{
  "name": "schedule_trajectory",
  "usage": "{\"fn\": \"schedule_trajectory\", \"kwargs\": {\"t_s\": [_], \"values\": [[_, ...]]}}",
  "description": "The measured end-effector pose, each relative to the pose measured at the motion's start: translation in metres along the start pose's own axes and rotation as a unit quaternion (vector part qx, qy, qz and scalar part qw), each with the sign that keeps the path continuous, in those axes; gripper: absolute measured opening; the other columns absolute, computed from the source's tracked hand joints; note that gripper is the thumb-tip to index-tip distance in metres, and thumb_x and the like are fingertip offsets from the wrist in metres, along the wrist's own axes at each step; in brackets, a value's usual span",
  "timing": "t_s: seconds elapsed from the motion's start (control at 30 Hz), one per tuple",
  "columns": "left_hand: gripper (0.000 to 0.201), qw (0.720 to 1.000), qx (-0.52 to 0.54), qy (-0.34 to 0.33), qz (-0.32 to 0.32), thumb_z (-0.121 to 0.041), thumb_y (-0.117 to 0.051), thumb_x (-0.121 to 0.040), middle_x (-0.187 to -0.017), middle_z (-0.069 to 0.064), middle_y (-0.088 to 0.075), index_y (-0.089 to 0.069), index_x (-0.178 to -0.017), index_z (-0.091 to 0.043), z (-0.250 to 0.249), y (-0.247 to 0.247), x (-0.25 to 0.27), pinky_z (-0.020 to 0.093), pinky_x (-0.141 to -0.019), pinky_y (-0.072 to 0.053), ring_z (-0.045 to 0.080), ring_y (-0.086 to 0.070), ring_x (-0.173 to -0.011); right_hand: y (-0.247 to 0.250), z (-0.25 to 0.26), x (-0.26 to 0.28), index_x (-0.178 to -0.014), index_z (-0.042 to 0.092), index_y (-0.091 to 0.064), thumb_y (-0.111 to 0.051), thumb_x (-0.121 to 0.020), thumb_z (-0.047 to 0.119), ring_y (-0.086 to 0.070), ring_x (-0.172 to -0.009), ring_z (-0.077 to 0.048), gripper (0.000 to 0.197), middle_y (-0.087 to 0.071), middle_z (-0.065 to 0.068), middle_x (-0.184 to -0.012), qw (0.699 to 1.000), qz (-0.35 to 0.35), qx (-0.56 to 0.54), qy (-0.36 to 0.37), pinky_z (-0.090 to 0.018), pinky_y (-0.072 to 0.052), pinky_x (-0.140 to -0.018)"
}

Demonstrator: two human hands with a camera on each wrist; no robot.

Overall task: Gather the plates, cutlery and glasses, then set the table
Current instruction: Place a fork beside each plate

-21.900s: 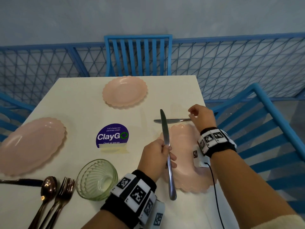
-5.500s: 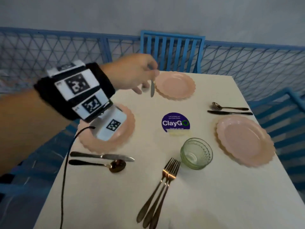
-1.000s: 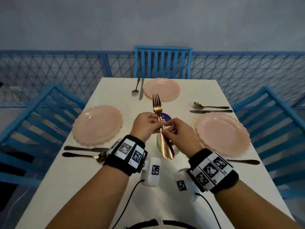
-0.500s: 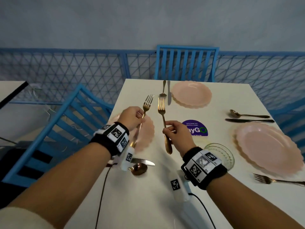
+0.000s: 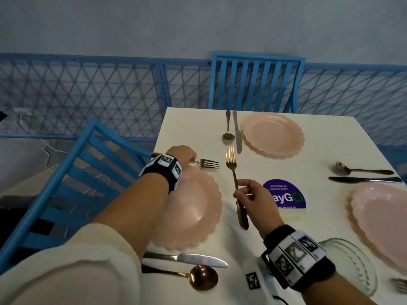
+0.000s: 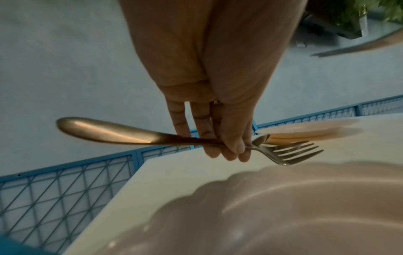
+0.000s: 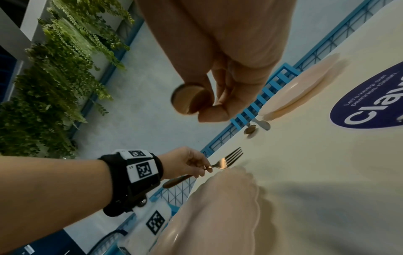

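My left hand (image 5: pixel 184 154) pinches a gold fork (image 5: pixel 208 164) by its neck, tines pointing right, just beyond the far rim of the left pink plate (image 5: pixel 196 208). The left wrist view shows the same fork (image 6: pixel 290 153) held low over the table corner. My right hand (image 5: pixel 253 199) grips a second gold fork (image 5: pixel 231 164) upright by its handle, between the left plate and the purple sticker (image 5: pixel 286 197). In the right wrist view only this fork's handle end (image 7: pixel 187 100) shows under my fingers. A knife (image 5: pixel 187 258) and spoon (image 5: pixel 198 279) lie on the near side of the left plate.
The far plate (image 5: pixel 273 135) has a spoon (image 5: pixel 228 126) and knife (image 5: pixel 237 133) at its left. The right plate (image 5: pixel 381 219) has a spoon (image 5: pixel 361 170) and knife (image 5: pixel 363 179) beyond it, a fork (image 5: pixel 399 285) near it. A green glass bowl (image 5: pixel 352 267) sits under my right wrist. Blue chairs (image 5: pixel 72 177) ring the table.
My left hand has carried its fork down and away to the far side of the left plate, turning it flat. The right hand keeps its fork upright, barely moved.
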State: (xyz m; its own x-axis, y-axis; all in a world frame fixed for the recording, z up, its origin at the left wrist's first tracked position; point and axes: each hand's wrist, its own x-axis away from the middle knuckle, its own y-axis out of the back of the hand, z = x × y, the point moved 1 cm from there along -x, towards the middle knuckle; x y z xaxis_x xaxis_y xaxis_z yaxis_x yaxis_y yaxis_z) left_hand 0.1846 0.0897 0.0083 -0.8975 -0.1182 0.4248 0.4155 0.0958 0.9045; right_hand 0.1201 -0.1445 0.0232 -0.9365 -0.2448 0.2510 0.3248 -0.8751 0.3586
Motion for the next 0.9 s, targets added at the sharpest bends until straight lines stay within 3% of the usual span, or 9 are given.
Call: {"fn": "schedule_trajectory", "kwargs": {"t_s": [0.13, 0.2, 0.3, 0.37, 0.43, 0.53, 0.63, 0.9], "values": [[0.035, 0.999, -0.044, -0.018, 0.023, -0.011, -0.043, -0.094, -0.132, 0.01, -0.051, -0.055, -0.126, -0.017, 0.005, -0.008, -0.02, 0.035, -0.099, -0.038, 0.028, -0.049, -0.122, -0.005, -0.001, -0.012, -0.107, 0.018, -0.059, -0.055, -0.09, 0.008, -0.058, -0.053, -0.002, 0.02, -0.058, 0.004, -0.073, 1.0, 0.003, -0.019, -0.005, -0.019, -0.051, -0.064], [0.033, 0.997, -0.056, -0.034, 0.027, -0.013, -0.044, -0.093, -0.129, 0.01, -0.053, -0.056, -0.124, -0.017, 0.007, -0.012, -0.026, 0.035, -0.095, -0.039, 0.027, -0.051, -0.119, -0.009, -0.002, -0.015, -0.105, 0.019, -0.058, -0.054, -0.09, 0.008, -0.057, -0.052, -0.004, 0.019, -0.058, 0.004, -0.071, 1.0, 0.005, -0.023, -0.007, -0.017, -0.049, -0.06], [0.028, 0.996, -0.064, -0.062, 0.009, -0.013, -0.046, -0.092, -0.123, 0.011, -0.058, -0.053, -0.119, -0.015, 0.01, -0.013, -0.028, 0.034, -0.087, -0.04, 0.027, -0.055, -0.107, -0.013, -0.002, -0.017, -0.105, 0.02, -0.058, -0.055, -0.09, 0.009, -0.058, -0.062, -0.008, 0.019, -0.06, 0.004, -0.075, 1.0, 0.008, -0.023, -0.008, -0.021, -0.051, -0.066], [0.017, 0.995, -0.067, -0.077, 0.001, -0.009, -0.047, -0.09, -0.117, 0.014, -0.059, -0.051, -0.106, -0.014, 0.011, -0.013, -0.028, 0.032, -0.074, -0.036, 0.024, -0.051, -0.09, -0.015, -0.002, -0.019, -0.106, 0.021, -0.058, -0.055, -0.09, 0.009, -0.06, -0.066, -0.011, 0.02, -0.061, 0.004, -0.077, 1.0, 0.011, -0.024, -0.013, -0.029, -0.053, -0.073], [0.012, 0.995, -0.068, -0.079, -0.006, -0.006, -0.047, -0.089, -0.116, 0.015, -0.057, -0.047, -0.094, -0.017, 0.011, -0.014, -0.029, 0.029, -0.07, -0.032, 0.024, -0.05, -0.089, -0.018, -0.002, -0.019, -0.106, 0.021, -0.058, -0.054, -0.091, 0.01, -0.061, -0.068, -0.013, 0.02, -0.062, 0.003, -0.078, 0.999, 0.015, -0.03, -0.017, -0.033, -0.053, -0.077], [0.02, 0.995, -0.068, -0.065, -0.014, -0.003, -0.047, -0.09, -0.12, 0.015, -0.054, -0.056, -0.106, -0.007, 0.009, -0.014, -0.032, 0.032, -0.079, -0.041, 0.028, -0.054, -0.107, -0.021, -0.001, -0.02, -0.105, 0.024, -0.056, -0.054, -0.092, 0.011, -0.063, -0.074, -0.016, 0.018, -0.064, 0.0, -0.081, 0.999, 0.019, -0.025, -0.016, -0.033, -0.054, -0.079], [0.027, 0.995, -0.092, -0.038, 0.005, -0.002, -0.047, -0.089, -0.124, 0.014, -0.055, -0.056, -0.115, -0.003, 0.007, -0.012, -0.034, 0.033, -0.089, -0.044, 0.029, -0.054, -0.112, -0.022, -0.001, -0.02, -0.106, 0.024, -0.057, -0.054, -0.092, 0.013, -0.065, -0.079, -0.02, 0.018, -0.065, -0.002, -0.085, 1.0, 0.019, -0.017, -0.011, -0.034, -0.054, -0.08], [0.027, 0.993, -0.12, -0.016, -0.014, -0.005, -0.045, -0.092, -0.124, 0.016, -0.056, -0.058, -0.116, -0.002, 0.0, -0.015, -0.031, 0.035, -0.089, -0.047, 0.03, -0.057, -0.112, -0.023, 0.0, -0.015, -0.109, 0.021, -0.057, -0.054, -0.092, 0.012, -0.062, -0.077, -0.018, 0.02, -0.061, 0.002, -0.079, 0.999, 0.026, -0.032, -0.016, -0.033, -0.054, -0.079]]}}
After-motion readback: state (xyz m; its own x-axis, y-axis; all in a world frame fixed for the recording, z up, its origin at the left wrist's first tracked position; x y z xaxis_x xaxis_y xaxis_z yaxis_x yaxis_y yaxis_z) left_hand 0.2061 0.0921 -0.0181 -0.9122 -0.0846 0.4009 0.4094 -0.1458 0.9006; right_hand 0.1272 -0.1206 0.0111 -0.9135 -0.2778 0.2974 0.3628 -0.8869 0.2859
